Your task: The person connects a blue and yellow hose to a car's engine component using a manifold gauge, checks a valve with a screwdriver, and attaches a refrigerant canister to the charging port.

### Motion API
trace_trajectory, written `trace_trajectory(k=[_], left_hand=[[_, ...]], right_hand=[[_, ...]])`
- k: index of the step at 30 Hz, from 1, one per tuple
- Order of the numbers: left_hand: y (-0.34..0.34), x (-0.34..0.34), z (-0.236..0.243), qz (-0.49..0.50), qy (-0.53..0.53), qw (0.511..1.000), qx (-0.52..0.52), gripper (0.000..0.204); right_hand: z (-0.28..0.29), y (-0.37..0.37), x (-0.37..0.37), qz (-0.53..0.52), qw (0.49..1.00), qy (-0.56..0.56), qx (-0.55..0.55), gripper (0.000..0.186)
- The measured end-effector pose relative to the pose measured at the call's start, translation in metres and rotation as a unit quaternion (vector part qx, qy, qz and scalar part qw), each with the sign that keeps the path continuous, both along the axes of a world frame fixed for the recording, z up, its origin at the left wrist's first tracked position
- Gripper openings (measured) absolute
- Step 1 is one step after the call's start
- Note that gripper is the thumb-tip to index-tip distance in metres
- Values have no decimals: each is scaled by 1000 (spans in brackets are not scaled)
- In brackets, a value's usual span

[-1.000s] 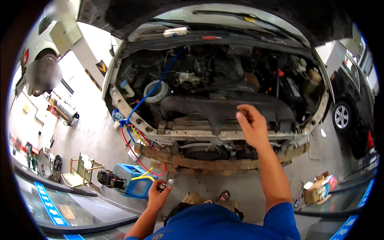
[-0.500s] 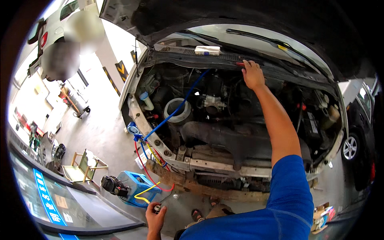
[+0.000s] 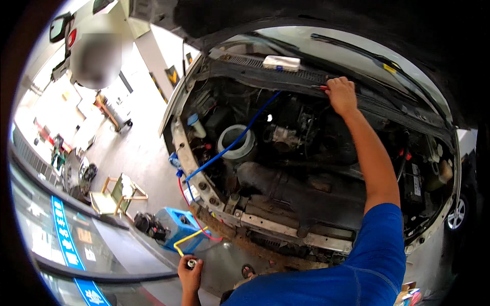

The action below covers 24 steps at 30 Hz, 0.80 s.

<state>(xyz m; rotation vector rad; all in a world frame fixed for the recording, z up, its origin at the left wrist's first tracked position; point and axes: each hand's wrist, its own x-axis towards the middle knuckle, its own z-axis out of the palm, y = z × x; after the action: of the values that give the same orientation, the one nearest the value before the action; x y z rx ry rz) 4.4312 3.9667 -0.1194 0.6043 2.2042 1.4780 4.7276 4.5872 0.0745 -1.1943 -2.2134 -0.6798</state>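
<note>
My right hand (image 3: 342,96) reaches across the engine bay to the black cowl (image 3: 301,80) below the windscreen. Its fingers are closed on a slim red-handled tool (image 3: 323,87) that points left; the thin end is too small to make out. Down at the lower left, my left hand (image 3: 190,274) grips a small pale round fitting (image 3: 191,263). A yellow hose (image 3: 190,238) comes down to that hand from beside a blue boxy machine (image 3: 179,227). Across the bay's left side runs a blue hose (image 3: 232,144), up to a blue gauge (image 3: 174,160) at the fender edge.
Overhead the raised hood (image 3: 286,15) hangs above the bay. A white case (image 3: 282,63) rests on the cowl. A red hose (image 3: 186,196) drops past the front bumper. On the floor at left stands a folding chair (image 3: 116,196); a glass-panelled frame (image 3: 107,275) borders the lower left.
The view has swung, so the car appears farther right and lower. My right hand still holds the red-handled tool at the cowl; my left hand keeps the pale fitting.
</note>
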Motion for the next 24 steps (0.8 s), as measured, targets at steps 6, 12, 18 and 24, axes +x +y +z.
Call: trace_trajectory(k=[6,12,18,24], left_hand=[[-10,0,9,42,125,991,11,28],[-30,25,53,36,0,988,150,23],[-86,17,42,70,45,979,186,26],[-149,-7,40,76,87,976,184,25]], right_hand=[[-8,-121,-87,247,886,324,-223,42],[-96,-342,-158,562,103,294,-766,28],[-92,-492,-229,484,-60,195,-851,41],[-97,-582,-273,629,276,82,-722,22]])
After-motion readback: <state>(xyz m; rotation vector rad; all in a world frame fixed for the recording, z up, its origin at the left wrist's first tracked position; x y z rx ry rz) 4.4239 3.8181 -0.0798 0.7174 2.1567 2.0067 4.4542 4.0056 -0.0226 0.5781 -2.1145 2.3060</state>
